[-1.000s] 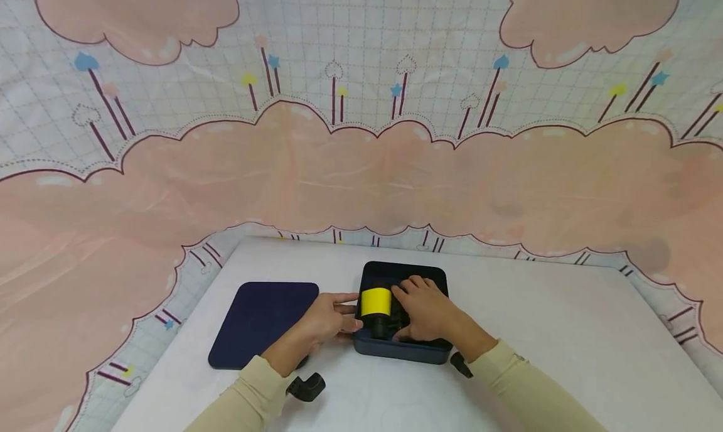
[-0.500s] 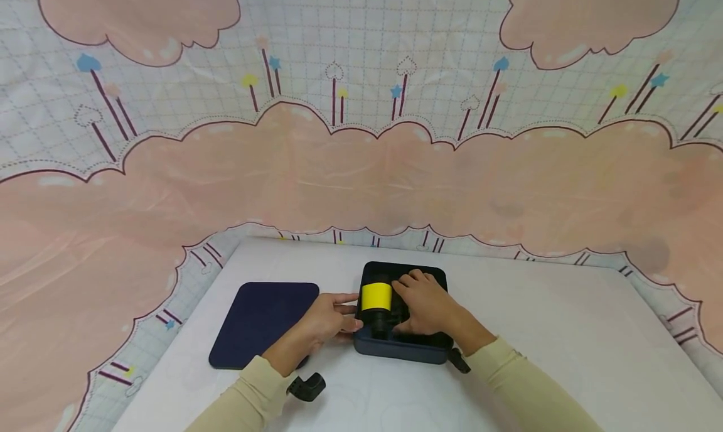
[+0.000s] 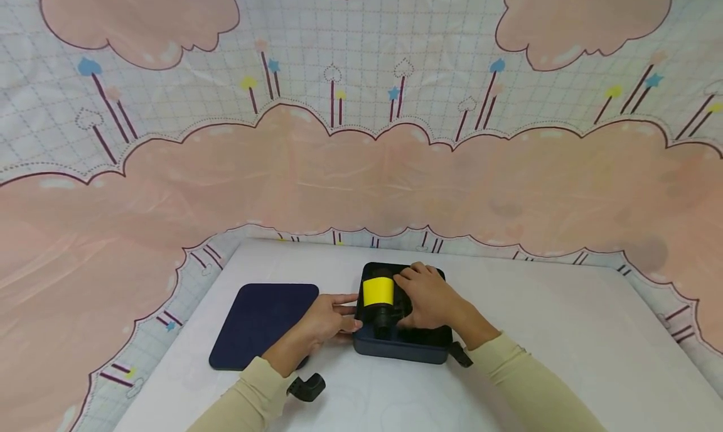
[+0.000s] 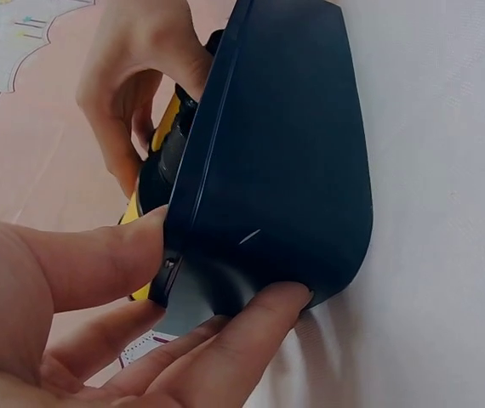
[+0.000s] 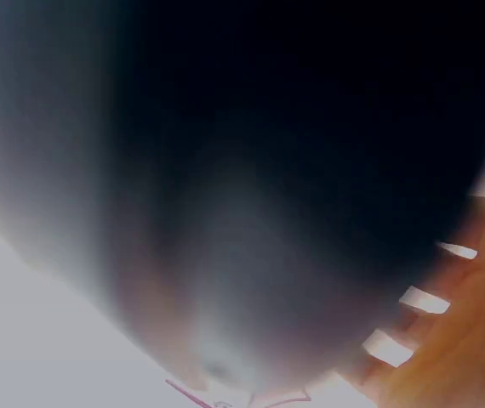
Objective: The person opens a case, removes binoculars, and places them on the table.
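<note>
In the head view my right hand (image 3: 432,297) reaches into a dark blue open box (image 3: 401,350). It grips a black object with a yellow band (image 3: 378,292), cylindrical with a narrower black end toward me; the palm hides its right part. My left hand (image 3: 329,316) holds the box's left side. Seen from the left wrist, the left thumb (image 4: 115,259) presses the rim while fingers lie against the box's outer wall (image 4: 285,170). Beyond the rim there, the right hand (image 4: 145,64) curls over the black-and-yellow object. The blurred box (image 5: 268,170) fills most of the right wrist view.
A dark blue flat lid-like panel (image 3: 262,325) with rounded corners lies left of the box, partly under the left forearm. The white table (image 3: 536,331) backs onto a cloud-patterned cloth (image 3: 361,181). Black wrist mounts (image 3: 307,388) hang under the sleeves.
The right hand and the yellow-banded object have shifted slightly toward the far side of the box. The left hand, the box and the panel have stayed in place.
</note>
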### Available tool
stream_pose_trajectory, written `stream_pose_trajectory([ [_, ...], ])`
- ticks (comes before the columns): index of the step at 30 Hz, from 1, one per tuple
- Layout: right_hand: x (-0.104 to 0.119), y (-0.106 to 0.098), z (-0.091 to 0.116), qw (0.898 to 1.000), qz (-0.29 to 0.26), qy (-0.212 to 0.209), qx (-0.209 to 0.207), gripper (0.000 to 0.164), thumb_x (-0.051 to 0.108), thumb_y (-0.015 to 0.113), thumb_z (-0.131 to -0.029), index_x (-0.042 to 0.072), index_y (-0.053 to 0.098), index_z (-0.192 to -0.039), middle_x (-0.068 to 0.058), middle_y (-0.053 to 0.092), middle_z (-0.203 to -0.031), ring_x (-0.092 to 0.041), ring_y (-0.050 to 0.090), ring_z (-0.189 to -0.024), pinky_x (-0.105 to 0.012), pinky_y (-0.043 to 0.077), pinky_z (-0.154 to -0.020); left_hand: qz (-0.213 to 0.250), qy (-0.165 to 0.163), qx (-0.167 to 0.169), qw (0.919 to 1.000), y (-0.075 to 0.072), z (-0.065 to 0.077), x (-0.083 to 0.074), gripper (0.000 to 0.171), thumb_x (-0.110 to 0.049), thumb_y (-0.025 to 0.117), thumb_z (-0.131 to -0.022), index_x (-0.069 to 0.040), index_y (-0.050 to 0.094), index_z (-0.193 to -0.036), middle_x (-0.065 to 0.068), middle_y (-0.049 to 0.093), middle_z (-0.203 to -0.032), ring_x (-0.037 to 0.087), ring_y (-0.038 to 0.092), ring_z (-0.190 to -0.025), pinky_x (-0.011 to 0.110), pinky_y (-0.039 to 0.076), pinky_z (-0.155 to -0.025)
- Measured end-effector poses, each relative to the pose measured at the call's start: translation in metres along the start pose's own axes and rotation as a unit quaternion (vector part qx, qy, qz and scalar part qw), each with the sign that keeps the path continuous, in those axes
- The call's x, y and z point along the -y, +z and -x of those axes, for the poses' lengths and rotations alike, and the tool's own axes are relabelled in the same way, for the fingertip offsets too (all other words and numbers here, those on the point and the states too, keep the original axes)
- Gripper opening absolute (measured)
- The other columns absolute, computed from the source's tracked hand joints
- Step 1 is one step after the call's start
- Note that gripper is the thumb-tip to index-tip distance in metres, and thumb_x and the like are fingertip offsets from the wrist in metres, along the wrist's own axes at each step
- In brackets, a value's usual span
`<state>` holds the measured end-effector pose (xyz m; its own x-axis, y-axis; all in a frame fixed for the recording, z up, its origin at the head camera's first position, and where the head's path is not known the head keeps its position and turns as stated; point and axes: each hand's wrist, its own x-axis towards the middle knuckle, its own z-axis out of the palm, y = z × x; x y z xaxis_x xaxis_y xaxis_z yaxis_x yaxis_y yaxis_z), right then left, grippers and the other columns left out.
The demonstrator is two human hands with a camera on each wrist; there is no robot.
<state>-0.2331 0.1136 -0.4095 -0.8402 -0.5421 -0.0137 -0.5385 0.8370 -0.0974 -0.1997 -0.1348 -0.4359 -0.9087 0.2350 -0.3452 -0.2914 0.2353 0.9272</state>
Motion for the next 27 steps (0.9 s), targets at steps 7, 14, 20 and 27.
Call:
stream_pose_trajectory([
  [7, -0.001, -0.007, 0.002, 1.0, -0.01, -0.003, 0.007, 0.094, 0.052, 0.09, -0.074, 0.006, 0.056, -0.149, -0.013, 0.059, -0.15, -0.038, 0.046, -0.142, -0.062, 0.034, -0.123, 0.0, 0.005, 0.001, 1.0, 0.0, 0.0, 0.001, 0.07, 0.009, 0.073, -0.088, -0.002, 0.05, -0.153, 0.03, 0.056, -0.149, 0.024, 0.073, -0.105, 0.047, 0.063, -0.091],
  [14, 0.0, -0.011, 0.004, 1.0, -0.008, -0.014, 0.004, 0.094, 0.053, 0.089, -0.075, 0.007, 0.055, -0.15, -0.013, 0.059, -0.15, -0.038, 0.045, -0.143, -0.062, 0.033, -0.123, -0.003, 0.005, -0.001, 1.0, 0.001, 0.004, 0.0, 0.07, 0.008, 0.073, -0.089, -0.002, 0.049, -0.154, 0.03, 0.055, -0.15, 0.028, 0.073, -0.111, 0.049, 0.062, -0.091],
  [20, 0.001, -0.017, 0.006, 1.0, -0.006, -0.023, -0.002, 0.093, 0.054, 0.088, -0.075, 0.006, 0.056, -0.149, -0.013, 0.059, -0.149, -0.038, 0.046, -0.142, -0.062, 0.034, -0.123, -0.002, 0.006, -0.004, 1.0, 0.001, 0.004, 0.0, 0.071, 0.009, 0.074, -0.089, -0.002, 0.049, -0.154, 0.03, 0.056, -0.149, 0.028, 0.073, -0.11, 0.049, 0.063, -0.09],
  [27, 0.0, -0.024, 0.011, 1.0, -0.005, -0.018, 0.002, 0.094, 0.052, 0.09, -0.074, 0.006, 0.056, -0.149, -0.014, 0.059, -0.15, -0.039, 0.045, -0.142, -0.063, 0.033, -0.123, 0.002, 0.009, -0.004, 1.0, 0.002, 0.006, -0.001, 0.071, 0.009, 0.073, -0.089, -0.002, 0.049, -0.154, 0.031, 0.055, -0.15, 0.03, 0.072, -0.114, 0.05, 0.062, -0.091],
])
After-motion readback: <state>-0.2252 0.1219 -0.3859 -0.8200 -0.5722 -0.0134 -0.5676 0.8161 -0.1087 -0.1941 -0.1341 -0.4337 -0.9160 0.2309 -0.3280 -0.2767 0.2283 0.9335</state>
